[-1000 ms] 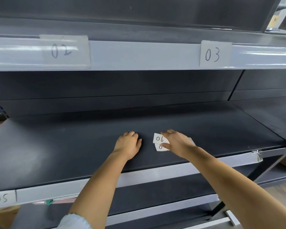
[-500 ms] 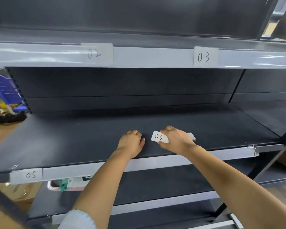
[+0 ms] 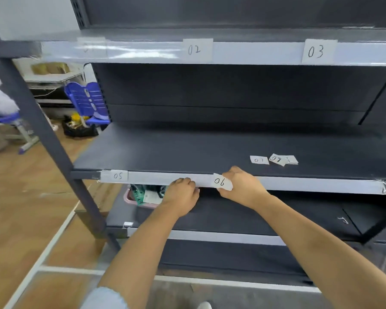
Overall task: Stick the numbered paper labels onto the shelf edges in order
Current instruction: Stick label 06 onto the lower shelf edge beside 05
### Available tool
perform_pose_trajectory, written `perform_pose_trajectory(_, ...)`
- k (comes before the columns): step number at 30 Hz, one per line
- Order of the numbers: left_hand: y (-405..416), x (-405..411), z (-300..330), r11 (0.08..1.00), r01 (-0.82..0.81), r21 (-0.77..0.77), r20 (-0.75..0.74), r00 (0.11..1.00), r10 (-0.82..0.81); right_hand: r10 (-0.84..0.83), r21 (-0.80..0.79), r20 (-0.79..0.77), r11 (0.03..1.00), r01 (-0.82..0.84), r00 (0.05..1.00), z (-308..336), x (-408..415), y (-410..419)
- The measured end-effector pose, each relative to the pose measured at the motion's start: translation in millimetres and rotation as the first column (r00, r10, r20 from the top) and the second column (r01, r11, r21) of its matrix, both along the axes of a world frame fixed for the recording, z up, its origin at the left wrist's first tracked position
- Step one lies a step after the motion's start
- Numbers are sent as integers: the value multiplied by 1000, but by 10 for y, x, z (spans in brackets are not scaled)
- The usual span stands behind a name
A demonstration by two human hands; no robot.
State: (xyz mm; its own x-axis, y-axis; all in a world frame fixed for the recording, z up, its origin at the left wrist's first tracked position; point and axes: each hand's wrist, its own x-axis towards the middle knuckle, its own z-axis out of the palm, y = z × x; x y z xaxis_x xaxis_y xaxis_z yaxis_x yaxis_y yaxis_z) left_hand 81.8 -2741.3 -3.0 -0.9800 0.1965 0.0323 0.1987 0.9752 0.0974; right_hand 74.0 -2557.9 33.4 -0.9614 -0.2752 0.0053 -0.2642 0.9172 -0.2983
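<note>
Right hand (image 3: 243,188) pinching the 06 label (image 3: 221,182) against the grey shelf edge (image 3: 310,185), left hand (image 3: 181,195) curled on the edge holding nothing, spare labels (image 3: 273,159) on the dark shelf (image 3: 187,150), blue chair (image 3: 88,101), wooden floor (image 3: 20,208)

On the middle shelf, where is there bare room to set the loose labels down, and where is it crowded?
Bare: the shelf top from its left end to the loose labels, and the back strip behind them. The edge strip is free between label 05 and the left hand. Crowded: around label 06, pinched by the right hand.
</note>
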Motion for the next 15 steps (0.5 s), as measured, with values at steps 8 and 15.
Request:
perform_pose_trajectory(8,-520,110,52,996,-84,-6,-1,996,84,80,-17,5,997,-80,997,84,-19,-496)
perform_pose_trajectory(15,-892,-89,111,997,-77,-25,-16,997,76,58,73,-25,996,-56,998,92,-288,-856)
